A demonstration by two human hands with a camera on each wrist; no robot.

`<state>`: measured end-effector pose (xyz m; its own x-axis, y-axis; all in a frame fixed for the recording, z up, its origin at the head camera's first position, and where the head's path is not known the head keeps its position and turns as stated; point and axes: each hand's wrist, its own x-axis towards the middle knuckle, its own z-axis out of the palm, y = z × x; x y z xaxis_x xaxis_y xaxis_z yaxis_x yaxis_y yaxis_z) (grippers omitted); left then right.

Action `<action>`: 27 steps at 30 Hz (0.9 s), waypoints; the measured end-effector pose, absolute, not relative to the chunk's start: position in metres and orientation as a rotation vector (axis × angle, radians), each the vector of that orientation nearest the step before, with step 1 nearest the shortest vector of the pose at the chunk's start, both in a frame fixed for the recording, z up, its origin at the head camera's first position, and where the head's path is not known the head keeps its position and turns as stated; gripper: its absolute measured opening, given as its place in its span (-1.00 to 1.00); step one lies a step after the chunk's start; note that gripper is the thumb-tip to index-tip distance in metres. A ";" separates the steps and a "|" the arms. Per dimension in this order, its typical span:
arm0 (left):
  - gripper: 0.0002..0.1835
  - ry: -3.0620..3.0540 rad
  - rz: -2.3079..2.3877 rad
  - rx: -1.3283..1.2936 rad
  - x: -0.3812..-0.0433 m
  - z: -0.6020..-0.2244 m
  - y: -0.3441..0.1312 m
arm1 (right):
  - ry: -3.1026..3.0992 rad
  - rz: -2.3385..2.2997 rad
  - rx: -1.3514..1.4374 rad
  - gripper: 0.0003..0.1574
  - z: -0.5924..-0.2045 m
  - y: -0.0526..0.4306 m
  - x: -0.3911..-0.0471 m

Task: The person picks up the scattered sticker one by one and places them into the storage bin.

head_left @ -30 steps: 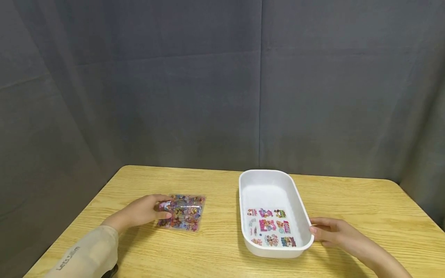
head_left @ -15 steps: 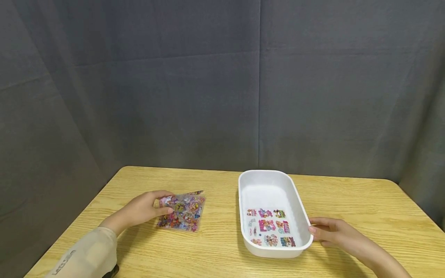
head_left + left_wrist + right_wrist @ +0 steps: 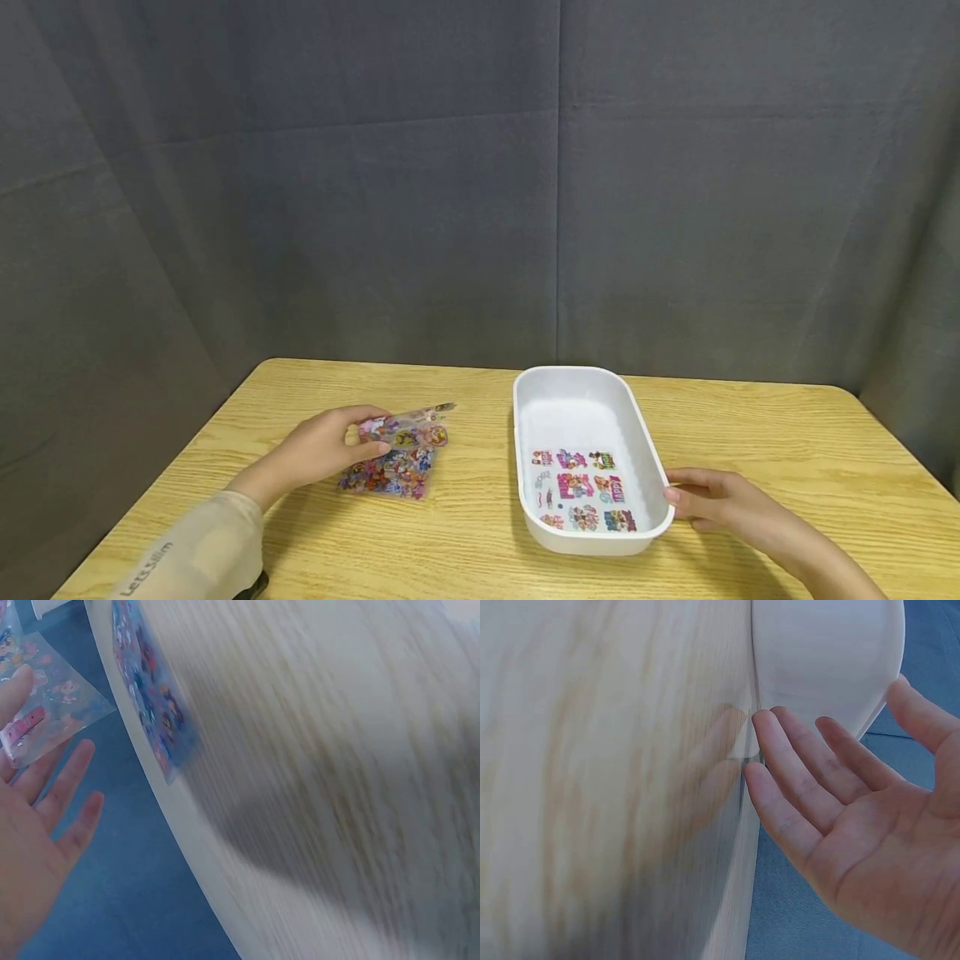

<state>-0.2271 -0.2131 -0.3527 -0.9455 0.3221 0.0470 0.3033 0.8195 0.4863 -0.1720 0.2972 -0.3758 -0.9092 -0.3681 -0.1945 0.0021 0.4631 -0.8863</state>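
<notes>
Left hand point(image 3: 324, 446) pinches an upper clear sticker sheet point(image 3: 411, 436) between thumb and fingers, tilted up over a lower sticker sheet point(image 3: 397, 477) flat on the wood-grain table point(image 3: 468, 508). White tray point(image 3: 566, 421) sits to the right; a third sticker sheet point(image 3: 576, 485) lies in its near half. Right hand point(image 3: 716, 502): fingers extended and spread, thumb at the tray's near-right rim.

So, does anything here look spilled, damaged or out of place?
No, nothing stands out: the tray stands upright, the stickers inside lie flat, and the left hand holds a sticker sheet.
</notes>
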 end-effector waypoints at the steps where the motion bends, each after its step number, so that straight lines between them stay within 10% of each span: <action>1: -0.37 2.967 0.776 0.515 -0.227 -0.352 -0.211 | 2.356 -1.429 -0.308 -0.22 -0.376 0.297 -0.172; 27: -0.38 3.022 0.795 0.622 -0.235 -0.350 -0.168 | 2.351 -1.430 -0.318 -0.22 -0.376 0.298 -0.172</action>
<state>-0.2348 -0.1676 -0.3501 -0.9227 0.3593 0.1394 0.3814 0.7993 0.4644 -0.1718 0.2978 -0.3761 -0.9063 -0.3757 -0.1936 -0.0010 0.4599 -0.8880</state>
